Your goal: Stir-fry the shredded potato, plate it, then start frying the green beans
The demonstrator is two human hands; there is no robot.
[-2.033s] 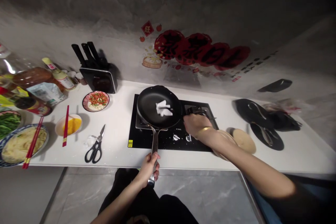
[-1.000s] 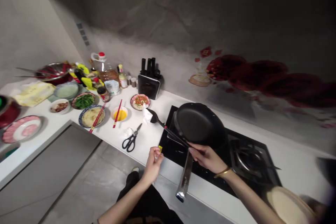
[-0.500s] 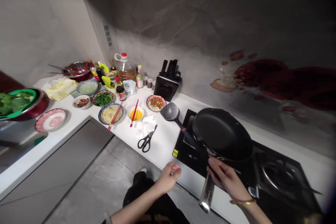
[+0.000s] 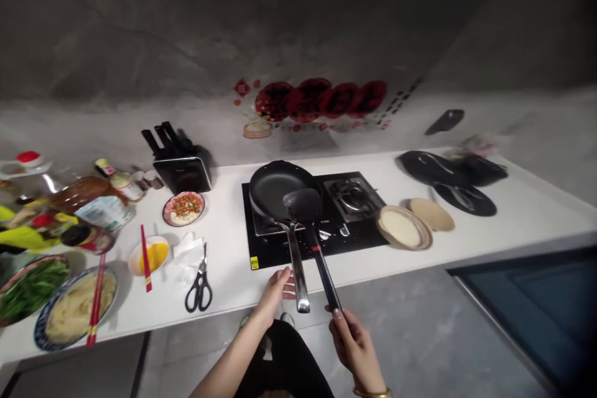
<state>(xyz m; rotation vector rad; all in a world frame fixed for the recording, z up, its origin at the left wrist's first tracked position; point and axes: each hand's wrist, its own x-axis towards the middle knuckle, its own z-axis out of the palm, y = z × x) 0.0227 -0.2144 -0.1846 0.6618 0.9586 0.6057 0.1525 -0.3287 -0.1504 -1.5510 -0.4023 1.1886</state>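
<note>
A black frying pan [image 4: 275,188] sits on the left burner of the black gas hob [image 4: 313,239], its steel handle [image 4: 297,270] pointing at me. My right hand [image 4: 355,343] grips the end of a black spatula [image 4: 308,219], whose blade hovers over the pan's right rim. My left hand [image 4: 276,291] is beside the pan handle's end, fingers loosely open, holding nothing that I can see. A crumpled white paper towel [image 4: 189,250] lies on the counter by the black scissors [image 4: 199,289].
On the left stand a knife block [image 4: 181,169], bottles, a bowl of beaten egg with red chopsticks [image 4: 148,255], a chilli dish [image 4: 183,208], noodles [image 4: 74,314] and greens. Beige plates [image 4: 405,227] and black lids [image 4: 448,181] lie to the right. The counter edge runs just before me.
The paper towel went from the pan to the counter near the scissors. My left hand let go of the pan handle. The spatula blade has come back over the pan.
</note>
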